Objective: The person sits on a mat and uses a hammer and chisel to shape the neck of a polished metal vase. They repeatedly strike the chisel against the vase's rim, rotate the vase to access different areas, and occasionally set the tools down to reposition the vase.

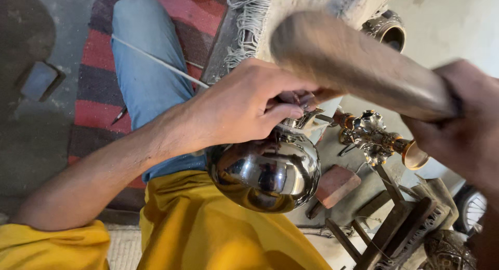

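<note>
Fingers of your left hand (244, 106) pinch the polished metal vessel (265, 171) at its top edge; your right hand (462, 124) grips a wooden mallet (353, 62) (blurred) close above, little room between.

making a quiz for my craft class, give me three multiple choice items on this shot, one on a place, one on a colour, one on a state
1. Where is the left hand?
A. on top of the shiny round metal vessel
B. flat on the floor
C. on the brick

2. What colour is the cloth over the lap?
A. green
B. yellow
C. white

3. How does the right hand hold the wooden mallet?
A. lying loose on the ground
B. gripped, raised above the vessel
C. tucked under the arm

Answers: 1 A, fingers sit at the vessel's top. 2 B, the cloth is plainly yellow. 3 B, the fist closes round the blurred mallet's handle end.
</note>
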The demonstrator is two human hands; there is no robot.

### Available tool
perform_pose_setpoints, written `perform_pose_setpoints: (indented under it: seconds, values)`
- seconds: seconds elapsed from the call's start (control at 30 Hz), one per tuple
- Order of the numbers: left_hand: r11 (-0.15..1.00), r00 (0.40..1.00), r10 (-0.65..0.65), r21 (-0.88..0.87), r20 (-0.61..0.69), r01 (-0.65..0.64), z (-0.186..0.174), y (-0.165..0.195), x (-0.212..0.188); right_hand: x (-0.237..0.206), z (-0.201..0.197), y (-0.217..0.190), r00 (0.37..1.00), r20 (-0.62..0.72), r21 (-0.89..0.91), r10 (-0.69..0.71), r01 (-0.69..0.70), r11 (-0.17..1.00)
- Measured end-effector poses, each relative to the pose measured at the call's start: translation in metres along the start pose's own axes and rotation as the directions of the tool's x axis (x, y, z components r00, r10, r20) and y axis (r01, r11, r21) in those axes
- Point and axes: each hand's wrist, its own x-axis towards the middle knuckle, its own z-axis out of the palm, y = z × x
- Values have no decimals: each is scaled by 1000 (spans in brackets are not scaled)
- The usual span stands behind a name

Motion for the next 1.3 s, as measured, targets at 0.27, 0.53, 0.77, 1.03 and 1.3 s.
perform_pose_setpoints:
  seconds: [0.27,0.53,0.77,1.03,1.3]
  values:
    - [999,966,38,-38,257,-29,-12,8,23,-47,41,-17,949,-309,289,64,30,957]
    - [993,862,115,-91,494,-80,-16,-1,37,-83,93,-44,795,-522,533,310,20,846]
    - [983,722,179,-100,668,-152,-11,-4,56,-91,105,-78,799,-574,85,181,-161,983]
    - [965,915,228,-202,332,-167,-24,-17,32,-85,88,-51,859,-380,592,342,-58,803]
    - [970,889,235,-151,393,-190,-22,-15,38,-78,48,-51,893,-400,-38,208,-243,969]
